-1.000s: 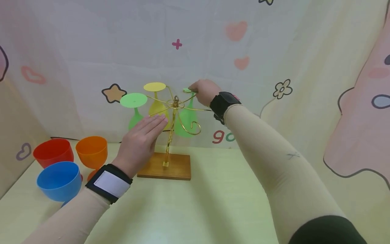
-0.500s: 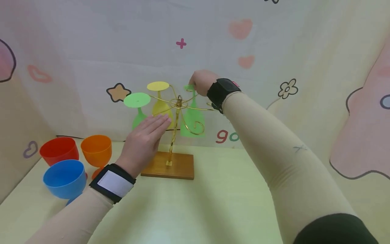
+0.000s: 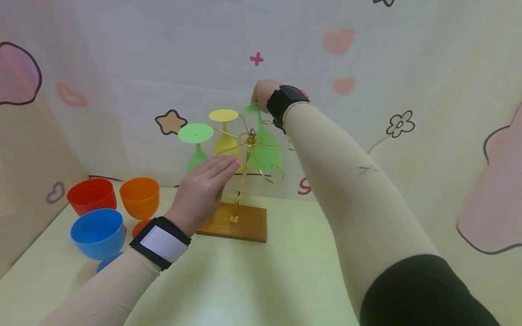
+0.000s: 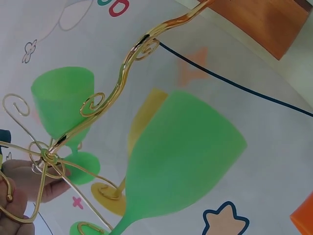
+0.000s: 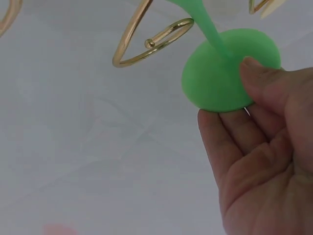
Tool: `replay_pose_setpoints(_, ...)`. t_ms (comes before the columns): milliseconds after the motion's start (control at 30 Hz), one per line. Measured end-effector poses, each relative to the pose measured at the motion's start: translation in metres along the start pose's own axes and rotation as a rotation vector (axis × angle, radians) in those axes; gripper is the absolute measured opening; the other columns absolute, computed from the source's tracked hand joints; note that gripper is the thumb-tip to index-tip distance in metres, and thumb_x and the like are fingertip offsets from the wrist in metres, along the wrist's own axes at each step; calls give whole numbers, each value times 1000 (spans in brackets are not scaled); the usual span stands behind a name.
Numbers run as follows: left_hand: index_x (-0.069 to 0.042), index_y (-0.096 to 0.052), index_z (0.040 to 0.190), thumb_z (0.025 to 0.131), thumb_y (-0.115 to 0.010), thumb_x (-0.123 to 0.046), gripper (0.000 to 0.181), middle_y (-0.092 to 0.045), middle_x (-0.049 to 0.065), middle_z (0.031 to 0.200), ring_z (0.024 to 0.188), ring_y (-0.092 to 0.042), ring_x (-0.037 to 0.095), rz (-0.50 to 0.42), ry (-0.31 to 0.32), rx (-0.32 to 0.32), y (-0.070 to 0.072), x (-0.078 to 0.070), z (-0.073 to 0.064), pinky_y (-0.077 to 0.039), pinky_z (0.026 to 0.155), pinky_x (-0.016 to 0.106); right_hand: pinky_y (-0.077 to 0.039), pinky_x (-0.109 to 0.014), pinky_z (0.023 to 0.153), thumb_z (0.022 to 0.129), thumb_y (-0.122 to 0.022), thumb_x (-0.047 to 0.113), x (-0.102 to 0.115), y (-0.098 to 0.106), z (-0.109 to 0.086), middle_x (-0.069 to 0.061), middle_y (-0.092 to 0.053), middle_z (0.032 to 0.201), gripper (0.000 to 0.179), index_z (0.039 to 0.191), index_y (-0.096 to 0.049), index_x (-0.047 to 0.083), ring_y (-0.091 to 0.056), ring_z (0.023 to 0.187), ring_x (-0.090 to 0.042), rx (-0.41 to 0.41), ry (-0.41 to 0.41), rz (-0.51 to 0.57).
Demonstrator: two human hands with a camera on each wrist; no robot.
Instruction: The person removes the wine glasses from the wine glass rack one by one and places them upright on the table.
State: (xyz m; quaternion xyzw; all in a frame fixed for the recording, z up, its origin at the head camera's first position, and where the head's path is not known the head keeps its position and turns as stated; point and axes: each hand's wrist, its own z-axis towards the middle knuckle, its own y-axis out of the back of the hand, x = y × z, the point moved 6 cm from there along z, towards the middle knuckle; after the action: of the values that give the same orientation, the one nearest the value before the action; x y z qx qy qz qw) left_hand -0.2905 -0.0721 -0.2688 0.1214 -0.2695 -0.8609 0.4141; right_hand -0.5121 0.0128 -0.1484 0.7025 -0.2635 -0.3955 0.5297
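The green goblet (image 3: 266,151) hung upside down at the far right of the gold wire rack (image 3: 240,188), its foot in the grasp of the right hand (image 5: 261,164). On my right wrist feed the thumb lay on one face of the foot and the fingers supported the other, I judged to keep it level and leave the stem free beside the curled hook (image 5: 149,43); whether stem and hook touched, I couldn't tell.

The left hand (image 3: 200,194) reached to the rack's near side with fingers straight and together, probably to steady it. A wire end crossed them in the left wrist view, but I couldn't tell whether the thumb pinched it.

A second green goblet (image 3: 195,132) and a yellow goblet (image 3: 223,116) hung inverted by their feet, the hooks looking shaped for that. The red (image 3: 91,197), orange (image 3: 139,198) and blue goblets (image 3: 98,233) stood upright on the left, perhaps there to be within reach.

I found no brand. A red "g" showed on the backdrop (image 3: 204,50), an X marked the right sleeve (image 3: 350,181), and the left strap's white label (image 3: 164,244) was unreadable.
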Motion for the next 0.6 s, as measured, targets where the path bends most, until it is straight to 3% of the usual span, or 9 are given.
replay_pose_setpoints(67, -5, -60, 129, 83, -67, 5, 48, -63, 12, 129, 122, -51, 21, 5, -1, 9, 0, -1, 0, -42, 107, 43, -52, -33, 91, 97, -45, 5, 3, -2, -3, -14, -65, 125, 33, 123, -66, 6, -57, 100, -23, 9, -13, 18)
replay_pose_setpoints(133, -5, -60, 129, 83, -67, 5, 48, -63, 11, 129, 122, -51, 21, 1, -13, 15, -2, -4, 2, -42, 107, 43, -50, -37, 96, 97, -46, 5, -1, -7, -9, -15, -63, 127, 33, 124, -64, 5, -56, 106, -26, 23, -31, 34)
replay_pose_setpoints(300, -5, -59, 130, 84, -65, 5, 47, -62, 11, 130, 123, -50, 21, -13, -31, 27, -9, -11, 7, -42, 107, 42, -51, -38, 93, 97, -48, 7, -28, -22, -13, -18, -66, 121, 30, 120, -67, 2, -57, 97, -28, 43, -38, 6)
replay_pose_setpoints(400, -5, -58, 131, 85, -64, 6, 47, -62, 11, 131, 123, -50, 21, -16, -41, 39, -14, -14, 9, -41, 108, 41, -48, -43, 100, 97, -48, 7, -49, -33, -17, -20, -62, 127, 31, 123, -64, 0, -56, 110, -31, 73, -57, -10)
replay_pose_setpoints(500, -5, -57, 131, 85, -64, 6, 48, -61, 11, 131, 124, -49, 21, -18, -51, 54, -17, -17, 10, -41, 108, 40, -47, -43, 100, 97, -47, 6, -65, -40, -26, -20, -62, 126, 32, 123, -64, 0, -56, 106, -31, 87, -91, -22)
replay_pose_setpoints(600, -5, -57, 132, 85, -63, 7, 49, -61, 11, 132, 124, -49, 21, -17, -43, 56, -17, -16, 10, -42, 107, 40, -48, -43, 98, 97, -46, 5, -74, -39, -42, -20, -64, 124, 31, 121, -66, 1, -55, 98, -29, 31, -139, 9)
